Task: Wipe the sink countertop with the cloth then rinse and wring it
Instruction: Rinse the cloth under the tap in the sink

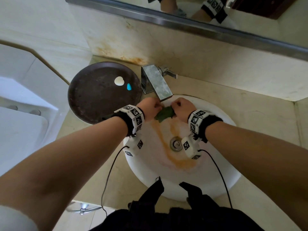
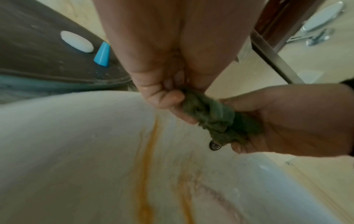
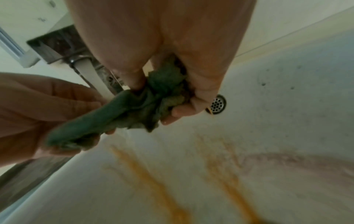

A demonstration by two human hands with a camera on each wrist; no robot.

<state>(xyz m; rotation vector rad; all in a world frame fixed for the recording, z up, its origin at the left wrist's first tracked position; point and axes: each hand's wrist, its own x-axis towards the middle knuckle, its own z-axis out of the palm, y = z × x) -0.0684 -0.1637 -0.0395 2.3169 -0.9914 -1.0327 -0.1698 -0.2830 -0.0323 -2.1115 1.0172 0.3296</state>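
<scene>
Gripping green cloth bunched crosswise between left hand and right hand, fingers curled round each end.

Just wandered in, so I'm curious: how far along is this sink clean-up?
Wiping looks finished. Both hands, left hand and right hand, hold the bunched green cloth over the basin below the faucet, rinsing or wringing. Whether water runs is unclear.
</scene>
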